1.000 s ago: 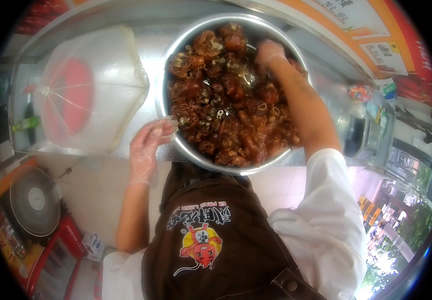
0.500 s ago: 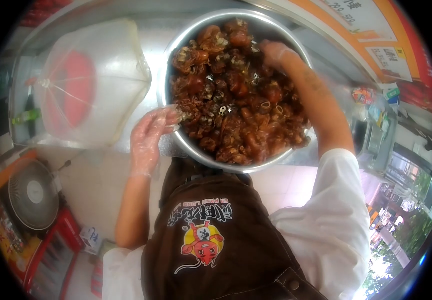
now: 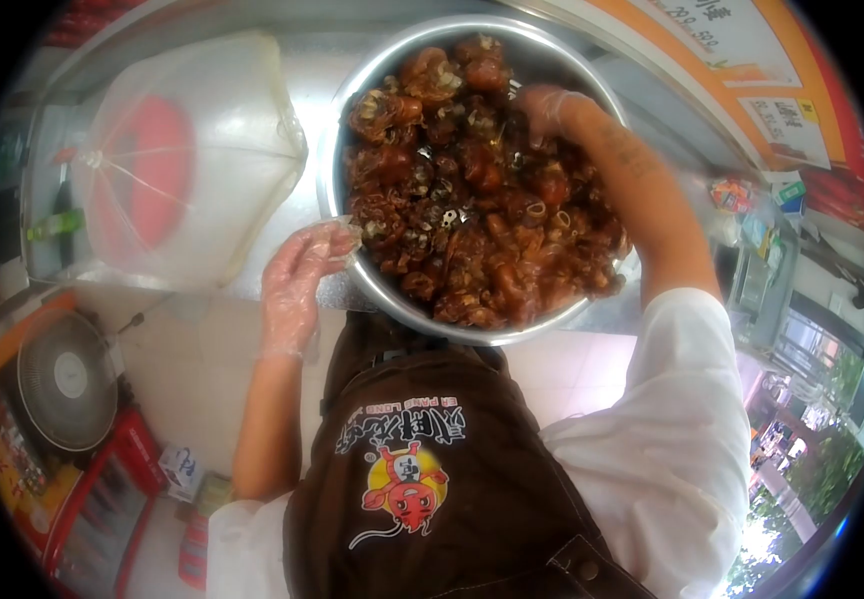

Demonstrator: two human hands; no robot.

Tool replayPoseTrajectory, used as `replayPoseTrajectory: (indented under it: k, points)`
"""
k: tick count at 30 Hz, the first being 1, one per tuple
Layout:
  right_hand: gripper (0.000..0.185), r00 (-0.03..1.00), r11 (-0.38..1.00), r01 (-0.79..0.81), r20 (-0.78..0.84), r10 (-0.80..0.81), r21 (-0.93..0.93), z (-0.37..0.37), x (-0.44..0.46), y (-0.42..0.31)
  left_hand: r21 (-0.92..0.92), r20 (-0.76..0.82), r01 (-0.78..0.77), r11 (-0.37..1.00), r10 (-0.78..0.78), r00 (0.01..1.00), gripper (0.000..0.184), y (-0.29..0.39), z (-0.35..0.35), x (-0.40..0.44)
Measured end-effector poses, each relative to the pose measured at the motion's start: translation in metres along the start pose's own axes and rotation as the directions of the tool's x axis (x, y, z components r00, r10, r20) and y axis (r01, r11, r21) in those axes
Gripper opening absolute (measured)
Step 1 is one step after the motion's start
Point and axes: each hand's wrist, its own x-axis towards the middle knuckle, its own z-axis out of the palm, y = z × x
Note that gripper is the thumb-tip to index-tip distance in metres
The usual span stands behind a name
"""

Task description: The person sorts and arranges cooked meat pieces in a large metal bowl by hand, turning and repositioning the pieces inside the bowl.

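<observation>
A large round steel basin [image 3: 340, 262] holds a heap of glossy brown braised meat pieces [image 3: 482, 250], some with bone ends showing. My right hand [image 3: 549, 110], in a clear plastic glove, reaches in at the far right side. Its fingers point down among the pieces beside a dark chunk, and their tips are hidden, so its grip cannot be made out. My left hand [image 3: 302, 268], also gloved, is at the basin's left rim with fingers stretched out and nothing seen in them. Whether its fingertips touch the rim is unclear.
The basin stands on a steel counter [image 3: 287, 210]. To its left is a translucent domed cover [image 3: 222, 130] with something red beneath. A fan [image 3: 67, 374] stands lower left. Price signs [image 3: 742, 45] line the upper right, and small packets [image 3: 730, 195] lie at right.
My right hand has shifted slightly left and lower within the basin, and a dark piece now shows by its fingers. My left hand stays by the rim almost unmoved.
</observation>
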Motion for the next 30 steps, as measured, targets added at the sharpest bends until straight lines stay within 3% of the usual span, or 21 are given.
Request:
replayPoseTrajectory:
  k: [2, 6, 8, 9, 11, 12, 14, 15, 17, 18, 19, 22, 25, 27, 30]
  points:
    - [0.08, 0.996, 0.998, -0.001, 0.091, 0.007, -0.07, -0.001, -0.007, -0.006, 0.0, -0.005, 0.001, 1.0, -0.001, 1.0, 0.033, 0.003, 0.003, -0.002]
    - [0.071, 0.997, 0.997, 0.063, 0.056, -0.061, -0.037, 0.003, -0.038, -0.017, 0.007, -0.004, -0.027, 1.0, 0.028, 1.0, 0.035, -0.001, 0.001, -0.001]
    - [0.064, 0.979, 0.986, 0.138, -0.14, -0.15, -0.091, 0.019, -0.041, -0.01, 0.0, 0.003, -0.028, 1.0, 0.028, 1.0, 0.035, 0.0, 0.001, -0.001]
    - [0.064, 0.978, 0.986, 0.138, -0.142, -0.15, -0.091, 0.024, -0.046, -0.005, -0.006, 0.012, -0.026, 1.0, 0.026, 1.0, 0.035, 0.0, 0.001, -0.001]
    - [0.062, 0.85, 0.94, 0.334, -0.409, -0.331, -0.066, 0.034, -0.058, 0.005, 0.0, 0.028, -0.026, 1.0, 0.026, 0.999, 0.035, -0.002, 0.001, 0.0]
    - [0.062, 0.849, 0.94, 0.334, -0.413, -0.33, -0.064, 0.038, -0.066, 0.006, 0.006, 0.045, -0.025, 1.0, 0.024, 0.999, 0.034, -0.003, 0.001, 0.001]
    - [0.064, 0.793, 0.962, 0.235, -0.599, -0.107, 0.139, 0.044, -0.082, 0.002, 0.007, 0.055, -0.023, 1.0, 0.022, 0.998, 0.034, -0.002, 0.001, 0.001]
    - [0.064, 0.79, 0.961, 0.238, -0.603, -0.107, 0.141, 0.045, -0.09, -0.005, 0.004, 0.065, -0.019, 1.0, 0.018, 0.998, 0.034, -0.001, 0.002, 0.0]
    - [0.067, 0.741, 0.788, 0.275, -0.644, 0.192, 0.55, 0.045, -0.104, -0.02, 0.014, 0.087, -0.025, 1.0, 0.024, 0.996, 0.035, 0.005, 0.005, 0.001]
    - [0.069, 0.747, 0.682, 0.32, -0.618, 0.245, 0.658, 0.045, -0.107, -0.029, 0.017, 0.112, -0.025, 1.0, 0.023, 0.993, 0.035, 0.008, 0.007, 0.001]
    - [0.069, 0.743, 0.679, 0.325, -0.622, 0.248, 0.659, 0.04, -0.114, -0.046, 0.024, 0.113, -0.03, 0.999, 0.028, 0.993, 0.035, 0.01, 0.009, 0.001]
    - [0.073, 0.746, 0.252, 0.568, -0.62, 0.243, 0.783, 0.032, -0.104, -0.092, 0.06, 0.146, -0.032, 0.998, 0.023, 0.989, 0.036, 0.015, 0.016, 0.001]
    - [0.071, 0.769, 0.275, 0.551, -0.608, 0.197, 0.788, 0.023, -0.084, -0.128, 0.065, 0.181, -0.07, 0.995, 0.057, 0.982, 0.035, 0.017, 0.018, 0.001]
    - [0.071, 0.605, 0.445, 0.676, -0.787, 0.121, 0.588, 0.035, -0.054, -0.138, 0.048, 0.185, -0.082, 0.995, 0.072, 0.98, 0.034, 0.023, 0.018, -0.001]
    - [0.067, 0.534, 0.494, 0.706, -0.84, 0.1, 0.508, 0.041, -0.046, -0.145, 0.035, 0.168, -0.093, 0.995, 0.086, 0.982, 0.033, 0.022, 0.014, -0.003]
